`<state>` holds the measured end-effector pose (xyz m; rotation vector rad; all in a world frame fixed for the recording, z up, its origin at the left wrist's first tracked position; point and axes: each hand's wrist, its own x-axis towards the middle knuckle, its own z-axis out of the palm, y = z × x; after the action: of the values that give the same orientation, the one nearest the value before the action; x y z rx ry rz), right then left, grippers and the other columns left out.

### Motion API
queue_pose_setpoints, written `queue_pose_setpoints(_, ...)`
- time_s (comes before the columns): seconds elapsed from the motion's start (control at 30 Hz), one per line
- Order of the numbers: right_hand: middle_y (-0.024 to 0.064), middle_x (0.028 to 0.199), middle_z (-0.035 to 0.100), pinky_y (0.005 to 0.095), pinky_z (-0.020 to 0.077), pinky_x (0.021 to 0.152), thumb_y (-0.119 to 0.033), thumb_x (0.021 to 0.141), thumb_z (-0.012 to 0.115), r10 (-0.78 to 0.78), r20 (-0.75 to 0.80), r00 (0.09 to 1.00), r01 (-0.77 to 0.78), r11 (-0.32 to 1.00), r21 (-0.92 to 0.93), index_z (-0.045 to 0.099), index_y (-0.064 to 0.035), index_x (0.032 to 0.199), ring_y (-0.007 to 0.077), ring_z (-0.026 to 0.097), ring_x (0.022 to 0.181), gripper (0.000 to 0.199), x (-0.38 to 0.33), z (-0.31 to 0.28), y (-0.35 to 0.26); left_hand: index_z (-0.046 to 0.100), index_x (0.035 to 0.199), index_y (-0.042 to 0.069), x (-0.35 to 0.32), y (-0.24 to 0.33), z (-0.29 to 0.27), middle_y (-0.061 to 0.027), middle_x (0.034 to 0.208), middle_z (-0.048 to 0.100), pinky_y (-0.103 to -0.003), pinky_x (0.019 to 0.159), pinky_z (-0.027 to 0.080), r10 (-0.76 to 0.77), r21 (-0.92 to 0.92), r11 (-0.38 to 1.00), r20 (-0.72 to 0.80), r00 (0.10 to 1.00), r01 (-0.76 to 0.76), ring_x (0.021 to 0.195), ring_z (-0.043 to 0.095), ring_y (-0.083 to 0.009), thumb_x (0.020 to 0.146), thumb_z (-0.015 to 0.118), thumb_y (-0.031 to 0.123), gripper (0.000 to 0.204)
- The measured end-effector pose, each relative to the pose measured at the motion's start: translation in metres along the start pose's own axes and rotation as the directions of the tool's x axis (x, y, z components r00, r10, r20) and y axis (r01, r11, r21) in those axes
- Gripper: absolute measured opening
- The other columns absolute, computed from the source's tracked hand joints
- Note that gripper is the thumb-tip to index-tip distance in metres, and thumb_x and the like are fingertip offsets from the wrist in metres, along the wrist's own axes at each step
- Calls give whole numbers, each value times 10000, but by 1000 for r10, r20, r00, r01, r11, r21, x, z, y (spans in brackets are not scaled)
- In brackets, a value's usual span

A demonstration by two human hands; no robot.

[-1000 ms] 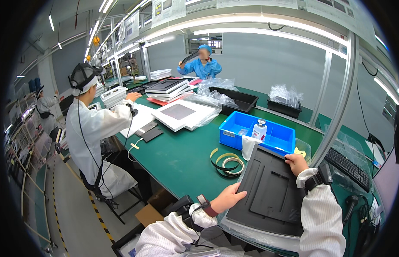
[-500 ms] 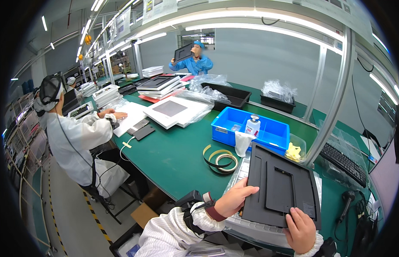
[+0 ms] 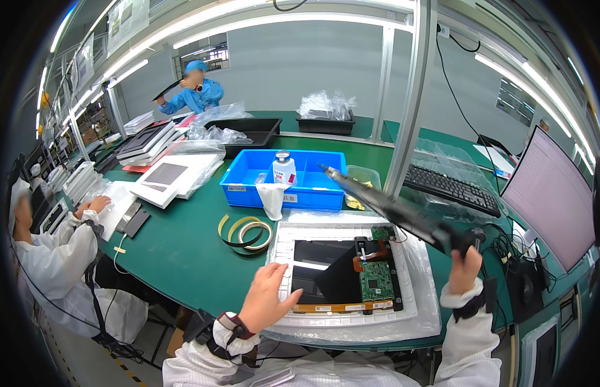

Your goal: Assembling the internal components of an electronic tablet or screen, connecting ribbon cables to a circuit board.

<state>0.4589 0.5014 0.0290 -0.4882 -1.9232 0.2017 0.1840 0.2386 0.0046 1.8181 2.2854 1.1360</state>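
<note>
In front of me a white picture-frame-like housing (image 3: 413,303) lies on plastic wrap, its inside showing. A dark panel (image 3: 308,267) and a green circuit board (image 3: 375,282) sit within it, with an amber strip along the near edge. My left hand (image 3: 268,302) rests by the housing's left rim, fingers spread, holding nothing. On the right, my right hand (image 3: 465,271) grips a black back cover (image 3: 396,209) by its near end. The cover is raised off the housing, tilted nearly edge-on and blurred.
A blue divided bin (image 3: 248,193) holds a white bottle (image 3: 284,169), with a cloth over its front. Tape rolls (image 3: 248,235) lie left of the housing. A keyboard (image 3: 451,189) and monitor (image 3: 551,193) stand right. Co-workers sit at left (image 3: 68,258) and far back (image 3: 195,97).
The black cover, held flat in both hands before, is now lifted to the right in my right hand alone. My left hand has let go; the housing's inside shows. The view has turned right.
</note>
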Motion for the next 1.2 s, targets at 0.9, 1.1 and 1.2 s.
queue_pose_setpoints(0.9, 46, 1029, 528, 279, 370, 851, -140, 849, 482, 515, 146, 845, -392, 408, 825, 478, -23, 1084, 158, 489, 951, 263, 42, 19, 189, 489, 1077, 0, 0, -70, -16, -89, 937, 557, -242, 609, 440, -258, -245, 930, 95, 962, 273, 793, 541, -155, 748, 556, 92, 347)
queue_pose_setpoints(1.1, 71, 1092, 492, 283, 348, 872, -142, 856, 468, 590, 149, 794, -451, 407, 794, 440, 15, 1118, 172, 467, 987, 307, 47, 21, 172, 552, 855, -16, 42, -134, -31, -102, 769, 583, -280, 636, 446, -285, -112, 958, -359, 889, 262, 701, 562, -196, 714, 569, 90, 177)
queue_pose_setpoints(1.2, 68, 1101, 482, 283, 336, 881, -156, 852, 479, 576, 196, 793, -477, 389, 788, 429, 14, 1132, 169, 455, 999, 332, 43, 20, 182, 547, 816, -16, 60, -168, -41, -127, 760, 584, -328, 674, 448, -348, 74, 899, -476, 808, 431, 704, 561, -269, 702, 588, 165, 218)
